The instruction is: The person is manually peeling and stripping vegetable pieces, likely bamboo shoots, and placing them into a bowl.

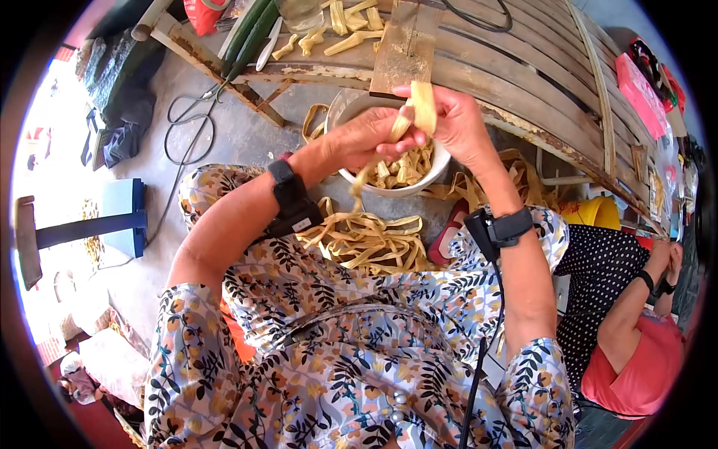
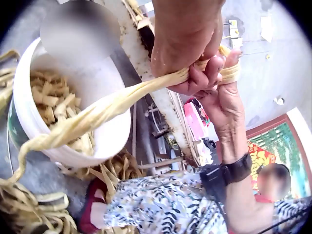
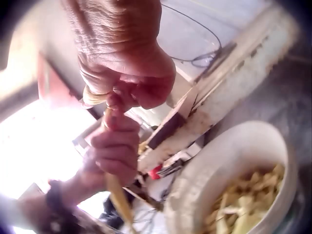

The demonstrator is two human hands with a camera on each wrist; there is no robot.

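A long pale-yellow strip (image 1: 424, 108) runs between both hands. My left hand (image 1: 366, 138) grips it with curled fingers, and its twisted tail (image 2: 97, 114) hangs down past the bucket towards the floor. My right hand (image 1: 460, 127) pinches the flat end, which loops round its fingers in the left wrist view. Both hands meet above a white bucket (image 1: 443, 166), fingertips close together. Inside the bucket lie many short knotted yellow pieces (image 1: 404, 170). A tangled heap of long strips (image 1: 366, 243) lies on the floor below.
A slatted bench (image 1: 516, 75) stands ahead, with a wooden board (image 1: 406, 49) across its edge. Knotted pieces (image 1: 355, 41), dark green cucumbers (image 1: 253, 37) and a glass container (image 1: 301, 11) are on it. Another person (image 1: 636, 352) sits at the right. A black cable (image 1: 191, 142) trails on the floor.
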